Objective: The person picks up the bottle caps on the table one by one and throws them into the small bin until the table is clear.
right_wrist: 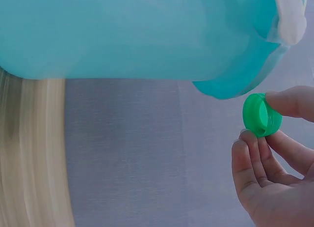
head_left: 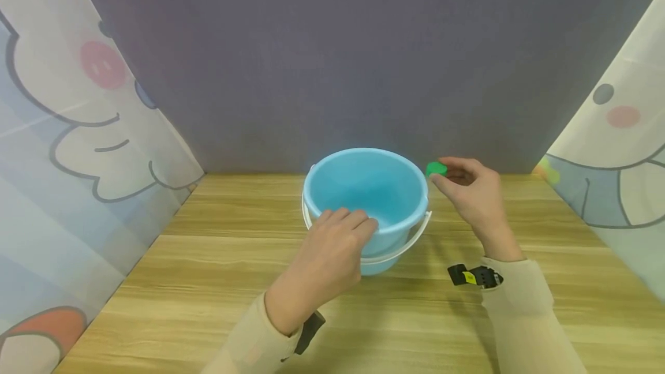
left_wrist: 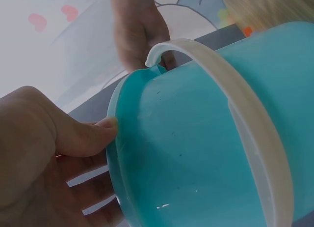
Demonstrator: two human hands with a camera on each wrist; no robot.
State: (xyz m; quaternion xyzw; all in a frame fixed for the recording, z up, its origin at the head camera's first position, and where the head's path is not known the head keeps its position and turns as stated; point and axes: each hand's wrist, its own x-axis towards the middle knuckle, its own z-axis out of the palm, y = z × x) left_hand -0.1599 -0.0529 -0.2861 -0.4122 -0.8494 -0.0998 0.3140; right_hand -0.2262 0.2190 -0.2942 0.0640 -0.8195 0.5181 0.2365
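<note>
A light blue bucket (head_left: pixel 381 249) stands upright on the wooden table, its white handle (left_wrist: pixel 245 104) hanging down on the near side. My left hand (head_left: pixel 332 247) grips the bucket's near rim, fingers over the edge and inside, thumb pressed on the outside in the left wrist view. Just right of the rim, my right hand (head_left: pixel 470 189) pinches a green bottle cap (right_wrist: pixel 256 116) between thumb and fingers. The cap is apart from the bucket, with its hollow side showing in the right wrist view. Part of the bucket's inner floor is hidden behind my left hand.
The wood-grain table (head_left: pixel 208 258) lies under the bucket. A dark grey panel (head_left: pixel 363 56) rises behind it. Curtains with cartoon prints flank both sides, the left curtain (head_left: pixel 62 189) and the right curtain (head_left: pixel 618 149). A black strap device (head_left: pixel 473 276) sits at my right wrist.
</note>
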